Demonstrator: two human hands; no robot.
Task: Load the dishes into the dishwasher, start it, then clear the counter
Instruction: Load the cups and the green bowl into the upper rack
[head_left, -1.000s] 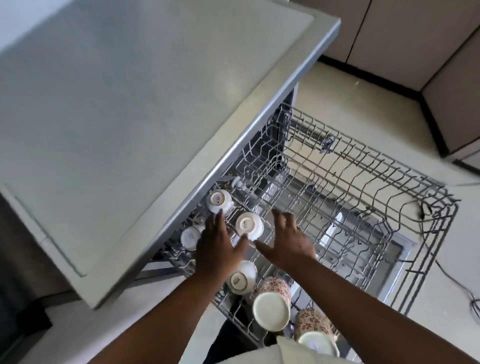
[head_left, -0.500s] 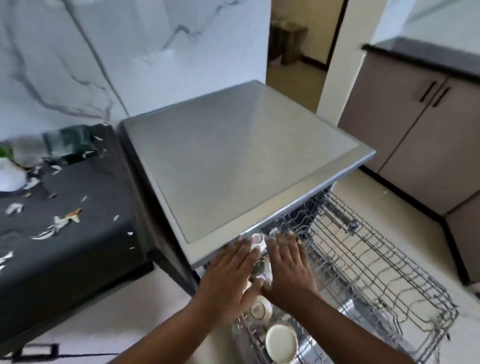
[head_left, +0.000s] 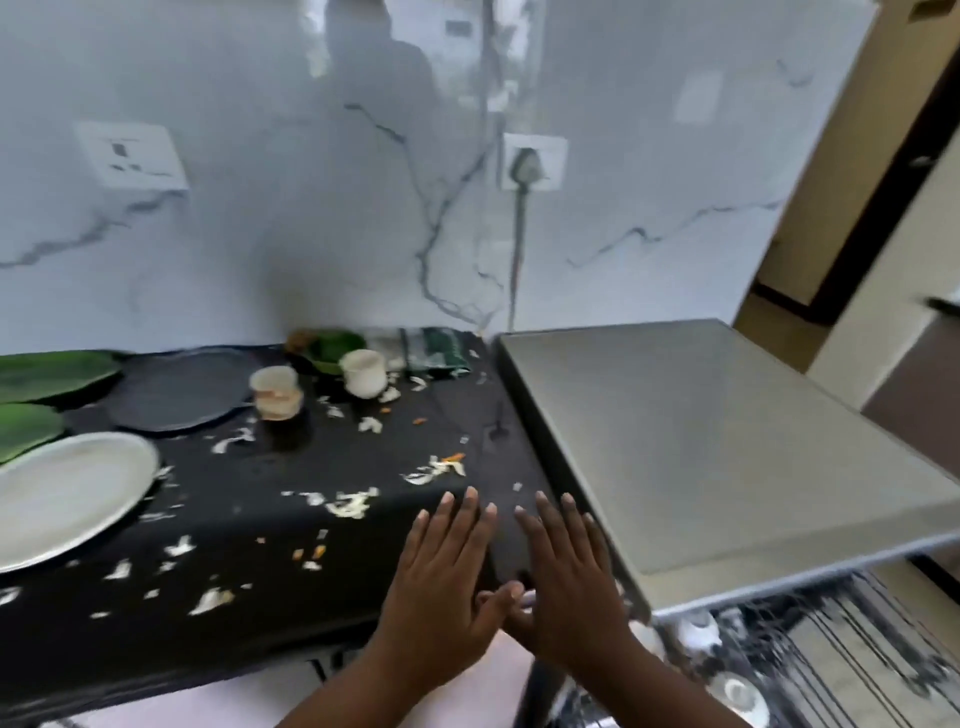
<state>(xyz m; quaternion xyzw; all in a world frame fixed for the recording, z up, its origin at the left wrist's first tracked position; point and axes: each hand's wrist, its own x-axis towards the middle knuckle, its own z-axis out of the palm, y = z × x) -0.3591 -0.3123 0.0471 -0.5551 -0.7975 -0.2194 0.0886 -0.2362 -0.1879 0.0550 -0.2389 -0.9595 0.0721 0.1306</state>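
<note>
Hovering flat and empty over the counter (head_left: 260, 519) edge, left hand (head_left: 447, 587) and right hand (head_left: 566, 587) are seemingly readying to fetch the white plate (head_left: 62, 499).

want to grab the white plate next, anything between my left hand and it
No dish stands in the way. The left hand is open and empty above the counter's front edge; the white plate lies far to its left. Between them the black counter carries only scattered food scraps.
</note>
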